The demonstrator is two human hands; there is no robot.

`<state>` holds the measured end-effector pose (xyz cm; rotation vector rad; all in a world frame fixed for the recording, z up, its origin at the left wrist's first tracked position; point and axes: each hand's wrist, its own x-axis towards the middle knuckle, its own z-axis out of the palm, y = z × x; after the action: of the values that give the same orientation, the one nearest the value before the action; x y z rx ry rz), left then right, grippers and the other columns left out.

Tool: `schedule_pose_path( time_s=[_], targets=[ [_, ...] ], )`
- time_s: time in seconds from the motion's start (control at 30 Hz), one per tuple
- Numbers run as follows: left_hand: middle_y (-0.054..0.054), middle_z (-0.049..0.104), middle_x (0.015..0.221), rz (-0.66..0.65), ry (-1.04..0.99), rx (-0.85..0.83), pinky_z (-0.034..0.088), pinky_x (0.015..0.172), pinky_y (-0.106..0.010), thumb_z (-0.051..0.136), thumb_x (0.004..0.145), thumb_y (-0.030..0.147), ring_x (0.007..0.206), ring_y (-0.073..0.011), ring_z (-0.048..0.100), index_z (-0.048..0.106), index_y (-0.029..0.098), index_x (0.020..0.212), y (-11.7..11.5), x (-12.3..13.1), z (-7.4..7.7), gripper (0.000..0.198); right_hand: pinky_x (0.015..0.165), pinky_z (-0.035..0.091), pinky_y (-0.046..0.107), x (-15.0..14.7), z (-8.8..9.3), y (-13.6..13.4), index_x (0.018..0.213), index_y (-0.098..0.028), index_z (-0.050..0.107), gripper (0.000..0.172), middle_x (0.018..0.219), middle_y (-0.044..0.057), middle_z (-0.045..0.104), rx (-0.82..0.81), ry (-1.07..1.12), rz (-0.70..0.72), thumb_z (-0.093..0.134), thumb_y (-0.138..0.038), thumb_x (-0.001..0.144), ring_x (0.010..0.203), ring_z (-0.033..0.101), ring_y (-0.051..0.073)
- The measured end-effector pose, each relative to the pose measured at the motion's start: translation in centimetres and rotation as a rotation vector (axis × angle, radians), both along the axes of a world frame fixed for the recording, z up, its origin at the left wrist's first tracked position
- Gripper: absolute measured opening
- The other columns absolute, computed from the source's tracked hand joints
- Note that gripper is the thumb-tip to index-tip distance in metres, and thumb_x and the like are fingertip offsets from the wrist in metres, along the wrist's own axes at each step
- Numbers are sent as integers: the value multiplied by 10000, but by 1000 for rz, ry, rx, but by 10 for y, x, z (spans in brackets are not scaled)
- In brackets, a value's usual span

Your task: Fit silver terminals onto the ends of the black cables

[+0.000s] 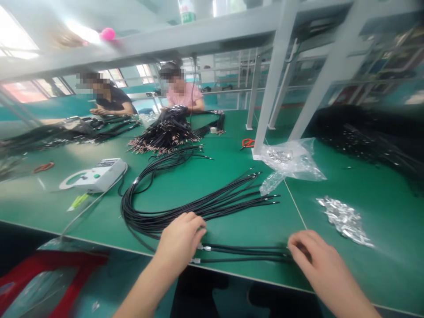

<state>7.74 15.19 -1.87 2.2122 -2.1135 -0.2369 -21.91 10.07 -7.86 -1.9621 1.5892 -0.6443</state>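
Risking a slide: cables (247, 252) along tabletop's (245, 229) near edge.
Left hand (182, 234), right hand (308, 249) half-curled, grip unclear; a nudge could tip them.

On the green tabletop (228, 161), a white box (108, 174) stands beside a yellow-green tool (78, 202); an orange-handled tool (248, 143) lies near a pale post (272, 88). A red stool (49, 261) stands below; a dark-clad person (115, 100) and a pink-clad person (184, 93) appear beyond.

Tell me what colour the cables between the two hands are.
The cables are black, shown in the head view.
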Motion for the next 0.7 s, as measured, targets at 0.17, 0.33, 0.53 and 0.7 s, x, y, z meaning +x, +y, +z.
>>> schedule_pose_path(
  time_s=[0.17,0.33,0.53,0.7],
  targets=[
    [-54,575,987,115,-198,6,458,738,-324,452,847,156,946,-223,541,571,182,959,-16,-20,-21,166,798,390,376,-10,-6,-16,897,-263,586,241,994,32,605,-123,51,13,425,-421,812,901,569,224],
    [-66,578,945,-11,-232,17,438,816,-374,396,863,240,959,-248,520,587,192,915,-22,-4,-33,203,795,388,326,-43,9,-52,893,-216,575,209,937,40,626,-265,138,-163,389,-306,857,864,575,186],
    [-111,540,1145,-23,-237,-15,396,910,-411,368,823,308,1047,-280,489,500,143,1232,-37,6,-48,461,740,330,301,-85,16,-87,838,-225,615,217,916,28,638,-277,370,-208,406,-169,856,881,552,187],
    [-108,555,1079,-50,-237,-13,394,886,-418,335,807,338,1010,-289,493,577,165,1110,-40,5,-47,425,754,290,321,-79,17,-113,890,-238,643,240,911,38,623,-276,551,-131,425,-141,864,902,512,195]
  ],
)
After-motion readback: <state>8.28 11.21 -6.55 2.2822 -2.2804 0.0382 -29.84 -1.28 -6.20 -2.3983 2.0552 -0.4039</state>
